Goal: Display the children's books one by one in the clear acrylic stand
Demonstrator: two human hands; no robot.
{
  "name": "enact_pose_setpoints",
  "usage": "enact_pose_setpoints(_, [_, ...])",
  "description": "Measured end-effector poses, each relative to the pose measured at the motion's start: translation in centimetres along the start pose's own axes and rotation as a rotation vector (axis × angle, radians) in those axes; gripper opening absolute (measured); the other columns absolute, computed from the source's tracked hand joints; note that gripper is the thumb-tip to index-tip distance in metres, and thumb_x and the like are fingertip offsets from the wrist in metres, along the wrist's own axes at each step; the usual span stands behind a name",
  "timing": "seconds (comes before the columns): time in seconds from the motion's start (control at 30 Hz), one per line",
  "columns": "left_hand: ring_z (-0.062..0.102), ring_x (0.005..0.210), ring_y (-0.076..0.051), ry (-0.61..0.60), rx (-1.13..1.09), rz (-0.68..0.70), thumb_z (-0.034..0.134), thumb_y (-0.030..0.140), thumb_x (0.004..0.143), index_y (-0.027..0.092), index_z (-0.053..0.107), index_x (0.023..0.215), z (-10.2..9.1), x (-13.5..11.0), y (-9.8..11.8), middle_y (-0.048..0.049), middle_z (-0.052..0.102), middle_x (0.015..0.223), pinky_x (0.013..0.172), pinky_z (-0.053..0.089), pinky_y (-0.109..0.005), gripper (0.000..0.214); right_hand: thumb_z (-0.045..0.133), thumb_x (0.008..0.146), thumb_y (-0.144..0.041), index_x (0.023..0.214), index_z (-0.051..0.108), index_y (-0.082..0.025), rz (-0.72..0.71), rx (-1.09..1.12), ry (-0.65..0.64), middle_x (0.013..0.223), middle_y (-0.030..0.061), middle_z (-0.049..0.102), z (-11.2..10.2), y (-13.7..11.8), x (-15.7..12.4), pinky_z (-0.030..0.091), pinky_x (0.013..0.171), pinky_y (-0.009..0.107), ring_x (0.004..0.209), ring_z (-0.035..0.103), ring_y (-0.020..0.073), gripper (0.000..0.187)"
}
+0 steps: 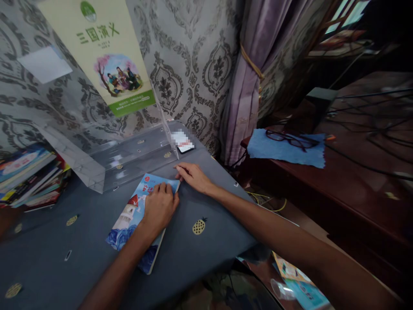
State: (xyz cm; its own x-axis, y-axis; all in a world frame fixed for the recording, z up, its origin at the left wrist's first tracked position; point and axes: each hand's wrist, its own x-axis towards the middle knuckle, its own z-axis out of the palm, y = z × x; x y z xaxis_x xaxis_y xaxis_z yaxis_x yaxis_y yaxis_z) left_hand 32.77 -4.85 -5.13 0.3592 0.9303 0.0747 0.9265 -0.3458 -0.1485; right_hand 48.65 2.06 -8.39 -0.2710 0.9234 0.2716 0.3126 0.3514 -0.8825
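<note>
A blue paperback book (129, 217) lies at a slant on the dark tablecloth; its cover shows a white building with a red roof and blue waves. My left hand (159, 204) rests over the upper part of the cover, fingers bent on it and thumb at the right edge, closed on the book. At the book's upper right corner is my right hand (193, 175), its fingertips pointing left and loosely bent, holding nothing I can see. Just beyond it, a phone-like item (183, 143) with a blurred-out face lies on the cloth.
A clear acrylic stand (135, 148) is behind the book, with a tall cream box or panel (106, 60) against the wall. Stacked books (32, 176) sit at left. Glasses (290, 140) lie on a blue cloth (258, 148) on the dark red furniture (355, 189) at right, among cables.
</note>
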Motion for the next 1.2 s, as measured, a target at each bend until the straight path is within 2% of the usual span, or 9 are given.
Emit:
enact_pose_setpoints(0.3, [0.063,0.101,-0.030,-0.002,-0.045,-0.009,0.040,0.027,0.100,0.014,0.067,0.101,-0.5,0.0,0.0,-0.0162,0.070,0.105,0.079,0.052,-0.040,0.031,0.043,0.102,-0.030,0.109,0.070,-0.016,-0.036,0.017,0.065,0.077,0.0021,0.072,-0.2,0.2,0.0,0.050,0.067,0.025,0.065,0.067,0.0130,0.031])
enact_pose_setpoints(0.57, [0.063,0.103,-0.030,-0.010,-0.027,0.019,0.035,0.025,0.101,0.012,0.068,0.104,-0.3,0.0,-0.1,-0.0165,0.069,0.109,0.084,0.051,-0.041,0.035,0.043,0.102,-0.033,0.105,0.070,-0.016,-0.058,0.008,0.109,0.075,0.0014,0.070,-0.5,-0.4,-0.3,0.047,0.062,0.023,0.055,0.060,0.0111,0.033])
enact_pose_setpoints(0.77, [0.062,0.102,-0.029,-0.005,-0.054,0.001,0.037,0.026,0.100,0.013,0.068,0.102,-0.3,0.0,0.0,-0.0163,0.069,0.106,0.083,0.051,-0.041,0.033,0.041,0.103,-0.040,0.105,0.070,-0.016,-0.108,-0.002,0.126,0.075,0.0020,0.071,-0.5,-0.9,-0.6,0.045,0.062,0.023,0.063,0.061,0.0130,0.037])
enact_pose_setpoints(0.9, [0.062,0.104,-0.030,-0.004,-0.039,-0.012,0.040,0.027,0.099,0.013,0.067,0.105,-0.2,-0.1,0.1,-0.0168,0.069,0.107,0.081,0.051,-0.040,0.031,0.042,0.102,-0.036,0.097,0.070,-0.016,-0.148,-0.035,0.063,0.071,0.0005,0.069,-0.5,-1.0,-0.6,0.043,0.064,0.023,0.062,0.059,0.0123,0.034])
enact_pose_setpoints(1.1, [0.060,0.109,-0.032,-0.005,-0.010,-0.001,0.042,0.032,0.099,0.011,0.065,0.112,0.0,-0.3,0.3,-0.0173,0.067,0.112,0.082,0.051,-0.040,0.034,0.044,0.101,-0.029,0.070,0.058,-0.017,-0.170,-0.227,-0.124,0.060,-0.0020,0.058,-0.4,-0.8,-0.6,0.035,0.062,0.023,0.059,0.051,0.0107,0.036])
enact_pose_setpoints(1.2, [0.061,0.109,-0.032,-0.020,-0.031,0.013,0.043,0.035,0.100,0.011,0.065,0.113,-0.1,-0.3,-0.2,-0.0181,0.067,0.116,0.085,0.052,-0.043,0.035,0.045,0.101,-0.029,0.067,0.056,-0.018,-0.173,-0.280,-0.147,0.059,-0.0027,0.055,-0.3,-0.7,-0.6,0.032,0.060,0.023,0.058,0.048,0.0105,0.037])
